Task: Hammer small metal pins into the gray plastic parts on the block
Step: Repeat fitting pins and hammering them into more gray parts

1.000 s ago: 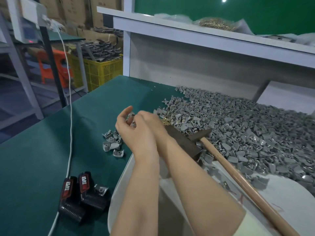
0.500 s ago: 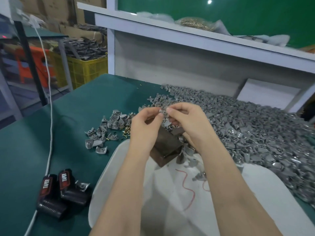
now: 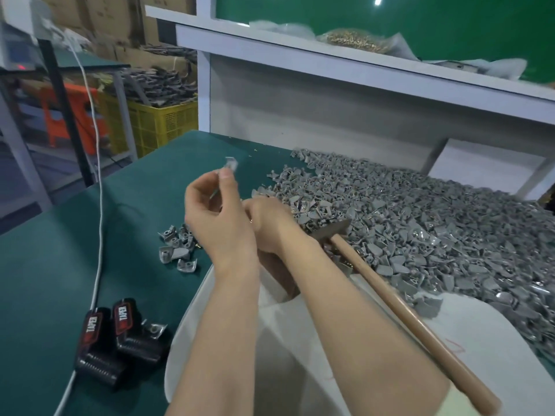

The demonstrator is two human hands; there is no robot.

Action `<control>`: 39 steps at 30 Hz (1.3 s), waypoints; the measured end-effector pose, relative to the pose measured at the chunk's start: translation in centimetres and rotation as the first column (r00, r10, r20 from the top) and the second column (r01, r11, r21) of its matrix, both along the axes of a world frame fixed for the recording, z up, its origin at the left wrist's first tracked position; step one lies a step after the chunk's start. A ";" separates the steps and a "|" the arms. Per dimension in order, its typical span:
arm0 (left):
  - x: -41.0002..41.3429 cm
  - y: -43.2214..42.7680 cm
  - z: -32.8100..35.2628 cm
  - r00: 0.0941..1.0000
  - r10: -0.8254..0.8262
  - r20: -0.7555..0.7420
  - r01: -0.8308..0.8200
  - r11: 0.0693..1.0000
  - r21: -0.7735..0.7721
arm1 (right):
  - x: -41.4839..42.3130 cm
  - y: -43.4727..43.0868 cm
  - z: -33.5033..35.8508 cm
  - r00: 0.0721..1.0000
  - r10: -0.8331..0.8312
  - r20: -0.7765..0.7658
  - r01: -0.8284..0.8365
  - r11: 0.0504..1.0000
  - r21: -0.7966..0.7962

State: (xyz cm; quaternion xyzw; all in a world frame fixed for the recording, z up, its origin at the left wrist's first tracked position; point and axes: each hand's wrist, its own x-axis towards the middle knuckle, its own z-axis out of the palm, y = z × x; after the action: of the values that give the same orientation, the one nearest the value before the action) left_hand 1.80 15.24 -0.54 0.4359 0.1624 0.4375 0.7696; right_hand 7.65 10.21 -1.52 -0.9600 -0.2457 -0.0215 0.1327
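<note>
Left hand (image 3: 220,223) pinches gray part (image 3: 231,164); right hand (image 3: 270,226) grip: cannot tell. Seat part squarely before lifting hammer (image 3: 390,298), right of hands.

We see a big heap of gray parts (image 3: 420,220) on a dark green table (image 3: 60,280). In front of the heap lie a white cloth (image 3: 468,325) and a hammer (image 3: 405,318) with a light brown handle. Left of the heap, two black clips (image 3: 120,334) have red labels with white letters, next to a white cable (image 3: 97,235). Behind the heap are a yellow crate (image 3: 162,121) and a bright green wall (image 3: 420,19).
</note>
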 end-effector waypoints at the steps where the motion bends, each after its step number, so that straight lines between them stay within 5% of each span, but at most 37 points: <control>1: 0.0 0.3 0.0 0.999 0.031 0.012 -0.031 0.999 -0.036 | 0.4 1.1 -0.5 1.000 0.019 0.010 -0.018 0.994 -0.104; 4: 0.1 1.0 0.0 0.996 0.083 0.014 -0.081 0.990 -0.117 | 1.4 3.4 -1.7 0.999 -0.026 -0.019 0.020 0.970 -0.242; 39: 0.3 0.0 -0.3 0.999 0.047 0.000 -0.046 0.993 -0.113 | 0.9 3.9 -1.7 0.989 -0.127 -0.075 0.112 0.979 -0.173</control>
State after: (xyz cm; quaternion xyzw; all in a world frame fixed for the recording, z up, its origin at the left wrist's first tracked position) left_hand 2.09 15.28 -0.84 0.3873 0.1958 0.4461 0.7827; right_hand 8.56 14.14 -3.26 -0.9808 -0.1826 0.0325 0.0600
